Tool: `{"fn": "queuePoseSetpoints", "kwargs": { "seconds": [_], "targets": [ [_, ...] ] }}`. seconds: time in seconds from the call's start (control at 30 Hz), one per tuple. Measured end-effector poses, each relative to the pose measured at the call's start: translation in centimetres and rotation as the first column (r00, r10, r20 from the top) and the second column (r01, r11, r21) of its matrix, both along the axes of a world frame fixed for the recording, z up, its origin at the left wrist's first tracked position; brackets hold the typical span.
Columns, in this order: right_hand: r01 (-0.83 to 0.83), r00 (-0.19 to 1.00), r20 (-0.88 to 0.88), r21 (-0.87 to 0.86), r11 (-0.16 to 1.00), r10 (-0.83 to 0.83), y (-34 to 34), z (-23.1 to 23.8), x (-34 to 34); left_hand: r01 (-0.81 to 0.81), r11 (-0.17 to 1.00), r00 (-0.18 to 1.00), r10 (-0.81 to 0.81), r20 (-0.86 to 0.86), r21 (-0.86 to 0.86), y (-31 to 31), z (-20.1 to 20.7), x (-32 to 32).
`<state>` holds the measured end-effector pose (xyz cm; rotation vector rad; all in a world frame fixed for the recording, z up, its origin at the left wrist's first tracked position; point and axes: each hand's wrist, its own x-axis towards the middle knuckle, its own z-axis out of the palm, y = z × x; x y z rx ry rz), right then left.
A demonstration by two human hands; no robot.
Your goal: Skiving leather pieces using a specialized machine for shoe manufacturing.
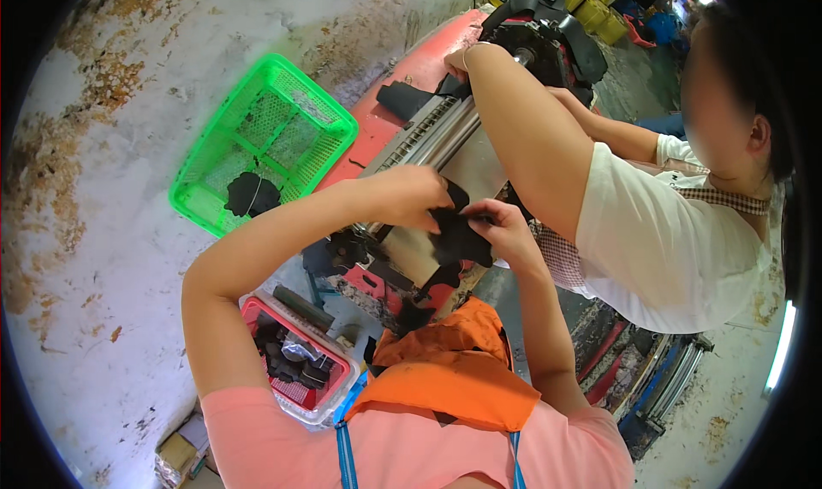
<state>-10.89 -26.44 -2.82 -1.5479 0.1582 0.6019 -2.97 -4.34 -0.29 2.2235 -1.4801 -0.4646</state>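
Note:
Both my hands are at a red machine with long metal rollers (449, 138). Between them is a dark, limp black sheet piece (462, 239) with rounded, uneven edges. My right hand (507, 232) pinches its upper edge between thumb and fingers. My left hand (409, 196), slightly blurred, reaches across from the left with its fingers closed on the piece's left side. The piece hangs over the machine's pale feed plate (411, 253). More black pieces (417, 315) lie at the near edge of the plate, by my orange apron (445, 395).
A green basket (193, 168) holding a tied black bundle (253, 194) stands left of the machine. Below it is a red basket (349, 373) with black pieces. Close on the right, a co-worker (659, 241) reaches over the machine's far end. Metal bars (672, 382) lie lower right.

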Motion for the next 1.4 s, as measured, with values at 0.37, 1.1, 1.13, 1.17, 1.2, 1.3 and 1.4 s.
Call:
{"fn": "queuePoseSetpoints", "kwargs": {
  "seconds": [0.37, 1.1, 1.13, 1.17, 1.2, 1.3, 1.4],
  "targets": [
    [-0.184, 0.781, 0.432, -0.531, 0.827, 0.451, 2.6, -0.5, -0.2, -0.701, 0.700, 0.460, 0.590, -0.664, 0.137, 4.0, -7.4, 2.9],
    [-0.222, 0.933, 0.176, -0.408, 0.886, 0.315, 1.6, -1.3, 1.2, -0.753, 0.658, 0.454, 0.538, -0.710, 0.017, 7.0, -5.0, 1.4],
    [-0.230, 0.932, 0.169, -0.411, 0.882, 0.321, 2.0, -1.5, 1.5, -0.701, 0.697, 0.398, 0.558, -0.728, 0.151, 7.5, -5.8, 1.4],
    [-0.186, 0.911, 0.270, -0.406, 0.895, 0.312, 2.7, -1.8, 2.4, -0.655, 0.740, 0.338, 0.471, -0.815, 0.156, 6.8, -6.9, 1.7],
    [-0.138, 0.887, 0.357, -0.401, 0.905, 0.293, 3.3, -1.8, 2.7, -0.650, 0.744, 0.326, 0.461, -0.826, 0.158, 5.9, -7.2, 2.2],
    [-0.019, 0.894, 0.415, -0.339, 0.941, 0.167, 3.2, -2.2, 2.1, -0.682, 0.713, 0.326, 0.494, -0.806, 0.161, 5.0, -7.4, 3.4],
    [0.152, 0.941, 0.335, -0.292, 0.944, -0.048, 2.0, -3.1, 1.1, -0.881, 0.471, 0.277, 0.439, -0.855, -0.043, 4.3, -7.5, 3.1]
  ]
}}
